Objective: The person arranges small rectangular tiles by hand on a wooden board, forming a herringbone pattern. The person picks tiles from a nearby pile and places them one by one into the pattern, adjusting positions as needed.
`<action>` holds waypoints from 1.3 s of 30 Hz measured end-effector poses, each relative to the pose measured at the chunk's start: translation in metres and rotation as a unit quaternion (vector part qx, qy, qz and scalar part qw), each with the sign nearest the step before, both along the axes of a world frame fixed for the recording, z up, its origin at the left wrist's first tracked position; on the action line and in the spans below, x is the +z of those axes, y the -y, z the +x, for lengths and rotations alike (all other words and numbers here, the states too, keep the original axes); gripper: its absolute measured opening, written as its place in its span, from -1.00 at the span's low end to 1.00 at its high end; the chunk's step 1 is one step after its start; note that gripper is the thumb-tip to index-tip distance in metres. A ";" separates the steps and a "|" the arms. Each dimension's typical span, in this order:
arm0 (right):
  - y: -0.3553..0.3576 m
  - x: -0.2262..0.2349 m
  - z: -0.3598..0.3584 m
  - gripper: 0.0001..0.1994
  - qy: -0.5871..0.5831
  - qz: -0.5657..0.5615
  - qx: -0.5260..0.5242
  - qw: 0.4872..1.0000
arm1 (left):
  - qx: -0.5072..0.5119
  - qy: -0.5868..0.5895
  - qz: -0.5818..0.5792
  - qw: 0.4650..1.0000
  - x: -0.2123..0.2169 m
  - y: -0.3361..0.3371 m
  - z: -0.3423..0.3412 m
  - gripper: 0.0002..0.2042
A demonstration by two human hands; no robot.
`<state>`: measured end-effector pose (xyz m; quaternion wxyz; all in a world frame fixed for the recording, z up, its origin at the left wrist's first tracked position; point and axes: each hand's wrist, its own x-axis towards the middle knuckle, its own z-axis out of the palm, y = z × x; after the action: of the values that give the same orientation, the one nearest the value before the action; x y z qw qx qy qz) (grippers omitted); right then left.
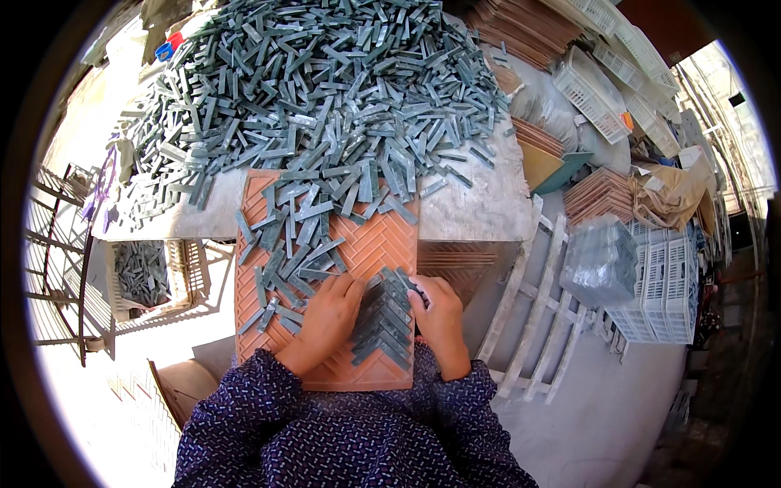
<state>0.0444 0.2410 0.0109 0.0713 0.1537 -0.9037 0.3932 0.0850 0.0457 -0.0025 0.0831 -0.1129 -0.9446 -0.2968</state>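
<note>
An orange herringbone-grooved mould tray [378,236] lies in front of me. Green-grey stone strips are set in a herringbone block [382,321] in its lower right part. My right hand [440,317] pinches a small dark stone strip [416,290] between thumb and fingers at the block's upper right edge. On the block's left side is my left hand [332,313], its fingers bent and closed near the top of the laid strips. What its fingertips hold, if anything, is hidden. Loose stone strips [297,236] lie scattered on the tray's upper left part, beside and beyond my left hand.
A large heap of stone strips [325,89] covers the table [480,203] beyond the tray. At left stands a crate of strips [175,272]. To the right are a white slatted frame [533,305], white plastic crates [663,285] and stacks of orange trays [598,195].
</note>
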 end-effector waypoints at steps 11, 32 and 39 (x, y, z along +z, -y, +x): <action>0.012 -0.013 -0.017 -0.81 0.051 -0.063 -0.013 0.997 | -0.014 -0.034 0.014 0.999 0.001 0.001 0.001 -0.69; -0.007 -0.003 0.011 -0.83 0.056 -0.142 -0.074 0.985 | -0.001 0.036 0.102 0.994 0.000 0.007 0.008 -0.76; -0.021 -0.006 0.028 -0.85 0.071 -0.164 -0.090 0.980 | 0.031 0.024 0.097 0.995 -0.001 0.000 0.009 -0.74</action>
<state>0.0721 0.2624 0.0049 0.0657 0.0298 -0.8400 0.5377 0.0939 0.0461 -0.0033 0.0802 -0.0681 -0.9160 -0.3870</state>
